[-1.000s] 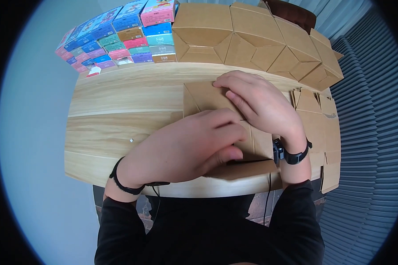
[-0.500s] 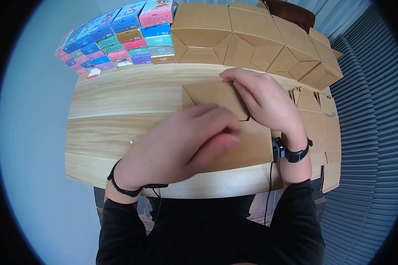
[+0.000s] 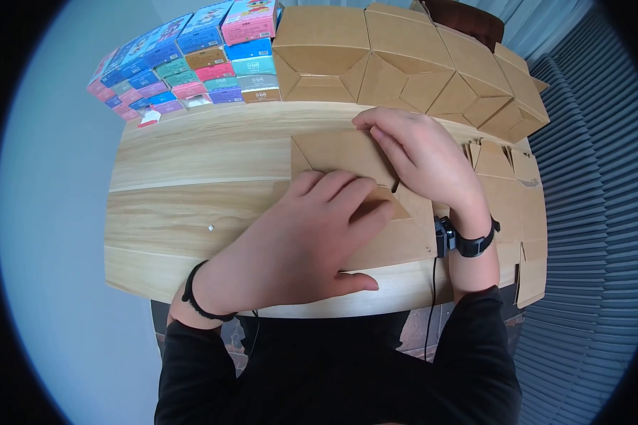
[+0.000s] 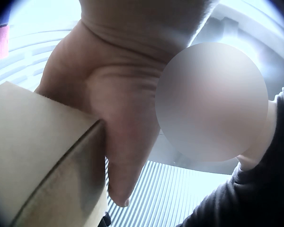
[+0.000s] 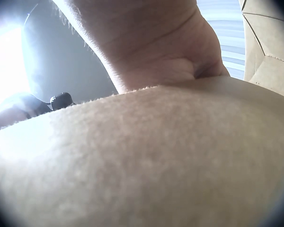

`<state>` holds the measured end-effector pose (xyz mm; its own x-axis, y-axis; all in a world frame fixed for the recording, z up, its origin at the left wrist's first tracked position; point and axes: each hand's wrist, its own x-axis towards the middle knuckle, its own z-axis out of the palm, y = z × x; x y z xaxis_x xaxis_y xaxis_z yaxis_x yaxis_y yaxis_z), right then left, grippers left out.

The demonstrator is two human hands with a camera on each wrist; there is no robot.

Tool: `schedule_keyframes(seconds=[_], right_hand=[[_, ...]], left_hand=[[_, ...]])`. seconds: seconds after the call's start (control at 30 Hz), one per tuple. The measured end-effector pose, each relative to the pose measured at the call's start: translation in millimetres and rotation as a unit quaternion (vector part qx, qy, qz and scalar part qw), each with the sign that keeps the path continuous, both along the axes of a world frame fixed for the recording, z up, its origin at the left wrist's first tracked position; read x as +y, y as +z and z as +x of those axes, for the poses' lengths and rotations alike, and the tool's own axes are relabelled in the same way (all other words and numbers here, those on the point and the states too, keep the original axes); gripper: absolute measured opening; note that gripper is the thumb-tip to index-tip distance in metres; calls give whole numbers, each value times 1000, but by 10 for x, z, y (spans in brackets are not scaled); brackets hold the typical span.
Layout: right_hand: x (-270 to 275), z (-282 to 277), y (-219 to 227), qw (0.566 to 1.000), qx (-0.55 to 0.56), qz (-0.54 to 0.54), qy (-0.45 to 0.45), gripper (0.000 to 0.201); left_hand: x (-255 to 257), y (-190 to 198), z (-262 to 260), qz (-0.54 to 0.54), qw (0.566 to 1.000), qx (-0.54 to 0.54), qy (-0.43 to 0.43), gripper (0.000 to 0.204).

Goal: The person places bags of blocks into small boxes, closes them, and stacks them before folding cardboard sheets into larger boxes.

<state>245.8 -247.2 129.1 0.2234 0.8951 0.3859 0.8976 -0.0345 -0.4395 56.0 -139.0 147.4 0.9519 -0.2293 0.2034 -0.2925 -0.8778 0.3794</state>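
Observation:
A brown cardboard box (image 3: pixel 340 147) lies on the wooden table in front of me, its flaps folded inward over the top. My left hand (image 3: pixel 283 230) spreads across the near flaps, fingertips at the middle seam and thumb stretched out by the near edge. Beside those fingers, a pointed flap tip (image 3: pixel 397 205) stands slightly raised. My right hand (image 3: pixel 429 156) rests along the right far side of the box, its fingers loosely bent over the edge. In the left wrist view, the box corner (image 4: pixel 47 127) sits against the left palm; its fingertips are hidden there.
Several cardboard boxes (image 3: pixel 326 32) line the back of the table, next to stacked colourful small boxes (image 3: pixel 213 57). Flattened cardboard (image 3: pixel 500 202) lies at the right. A tiny white scrap (image 3: pixel 210 227) is on the table (image 3: pixel 163 212) at left. A cable (image 3: pixel 429 304) hangs from the right wrist camera.
The near flap, tilted up at first, has come down flat. My left hand has spread its fingers and thumb over it. My right hand has shifted slightly right along the edge.

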Motion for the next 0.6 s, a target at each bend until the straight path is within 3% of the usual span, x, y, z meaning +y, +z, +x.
schedule_keyframes(seconds=[0.33, 0.43, 0.53, 0.6], right_hand=[[-2, 6, -42, 1000, -12, 9, 1, 18], [-11, 9, -38, 1000, -11, 4, 5, 18], [-6, 14, -38, 1000, -8, -2, 6, 17], [-12, 13, -43, 1000, -4, -3, 6, 17]], left_hand=[[-37, -73, -57, 15, 999, 31, -23, 62], [-42, -118, -54, -15, 994, 102, -30, 62], [-60, -74, -59, 26, 999, -4, -20, 62], [-73, -74, -65, 25, 999, -14, -21, 62]])
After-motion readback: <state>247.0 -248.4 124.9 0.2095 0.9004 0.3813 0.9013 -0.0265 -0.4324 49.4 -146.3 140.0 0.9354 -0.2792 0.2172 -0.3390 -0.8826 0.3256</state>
